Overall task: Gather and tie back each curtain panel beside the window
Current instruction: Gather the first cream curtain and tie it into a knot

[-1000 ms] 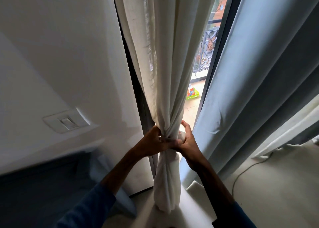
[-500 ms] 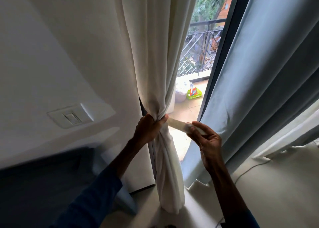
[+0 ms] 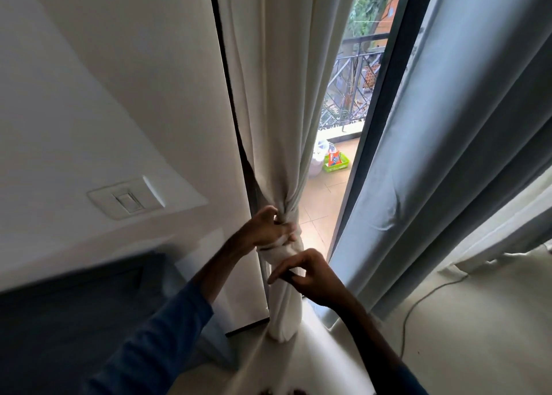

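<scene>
A cream curtain panel [image 3: 277, 95] hangs by the left edge of the window and is bunched into a narrow waist. My left hand [image 3: 265, 227] grips that waist from the left. A pale tie band [image 3: 276, 243] runs around the bundle just under its fingers. My right hand [image 3: 310, 278] is lower, in front of the twisted lower part of the curtain. Its fingers are loosely bent and point left, with nothing visible between them. A grey-blue curtain panel [image 3: 448, 155] hangs loose on the right of the window.
The dark window frame [image 3: 379, 125] stands between the two panels, and a balcony with a green basket [image 3: 336, 163] lies beyond. The left wall carries a light switch [image 3: 127, 200]. Dark furniture [image 3: 59, 320] sits at lower left. A thin cable [image 3: 418, 302] trails on the floor at right.
My right hand had pulled the tie band out to the right; it has now come back down in front of the bundle, and the band lies wrapped around the waist. My left hand kept its grip.
</scene>
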